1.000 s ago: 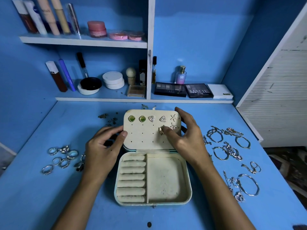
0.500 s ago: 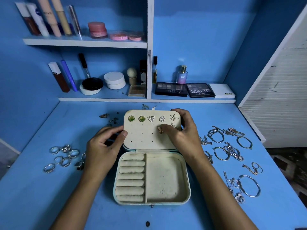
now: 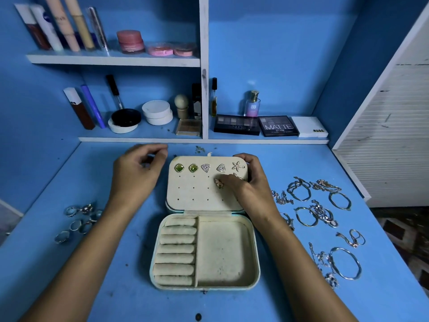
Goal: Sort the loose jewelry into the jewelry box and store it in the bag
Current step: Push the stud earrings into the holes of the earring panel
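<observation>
left hand [image 3: 137,173] has left the lid [image 3: 197,194], now beside it.

- The jewelry box [image 3: 227,252] lies open at the centre of the counter [image 3: 116,298], its lid [image 3: 197,194] folded back behind the tray.
- In the tray, the ring rolls [image 3: 177,249] fill the left part; the open compartment [image 3: 222,252] lies to their right.
- On the lid, a row of earrings [image 3: 205,168] runs along the far edge.
- The right hand [image 3: 249,189] rests on the lid's right side, one earring [image 3: 219,183] at its fingers [image 3: 228,181].
- The left hand [image 3: 137,173] hovers left of the lid, over the counter.
- Rings [image 3: 77,219] lie on the counter, left of the box.
- Bracelets and chains [image 3: 325,217] lie on the counter, right of the box.
- Shelves [image 3: 204,140] with cosmetics [image 3: 236,124] stand behind the counter.
</observation>
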The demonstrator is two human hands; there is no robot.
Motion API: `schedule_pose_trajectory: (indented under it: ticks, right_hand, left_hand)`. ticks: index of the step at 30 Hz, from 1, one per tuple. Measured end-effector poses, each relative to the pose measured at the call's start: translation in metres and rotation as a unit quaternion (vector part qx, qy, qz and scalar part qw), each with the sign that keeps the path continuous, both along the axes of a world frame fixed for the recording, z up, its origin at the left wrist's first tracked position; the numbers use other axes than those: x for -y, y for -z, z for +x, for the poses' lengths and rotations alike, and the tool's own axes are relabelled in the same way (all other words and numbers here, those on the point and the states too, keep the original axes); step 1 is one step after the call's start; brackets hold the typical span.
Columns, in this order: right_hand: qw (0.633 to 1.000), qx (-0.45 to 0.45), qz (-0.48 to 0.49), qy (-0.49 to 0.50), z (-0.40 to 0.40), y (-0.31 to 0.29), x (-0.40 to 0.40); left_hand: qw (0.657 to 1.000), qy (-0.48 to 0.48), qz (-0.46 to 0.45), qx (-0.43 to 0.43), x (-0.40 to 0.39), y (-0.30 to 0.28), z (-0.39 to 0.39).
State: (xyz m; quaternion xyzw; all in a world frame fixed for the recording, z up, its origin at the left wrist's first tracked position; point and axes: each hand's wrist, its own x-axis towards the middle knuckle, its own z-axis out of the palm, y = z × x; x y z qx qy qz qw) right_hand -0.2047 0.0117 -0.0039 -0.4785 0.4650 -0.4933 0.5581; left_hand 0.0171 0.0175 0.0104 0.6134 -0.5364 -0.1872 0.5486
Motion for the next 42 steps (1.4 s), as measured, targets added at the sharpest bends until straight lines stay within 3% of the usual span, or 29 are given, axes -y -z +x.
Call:
schedule_pose_trajectory:
  ticks: [4,8,14,33,42]
  right_hand:
    - [1.0,0.008,0.008,0.001,0.0,0.0,0.0]
    - [1.0,0.022,0.012,0.003,0.0,-0.002,0.0]
    - [1.0,0.009,0.021,0.013,0.002,0.0,0.002]
    - [1.0,0.003,0.023,0.015,0.002,0.003,0.004]
    - [1.0,0.012,0.018,0.014,0.001,0.0,0.001]
  left_hand:
    - [0.992,0.053,0.091,0.067,0.042,-0.017,0.003]
    - [0.956,0.128,0.183,0.188,0.075,-0.018,0.005]
    - [0.93,0.158,0.207,0.258,0.098,-0.012,-0.006]
    - [0.914,0.118,0.219,0.319,0.117,-0.005,-0.021]
    - [0.916,0.114,0.241,0.3,0.113,-0.008,-0.019]
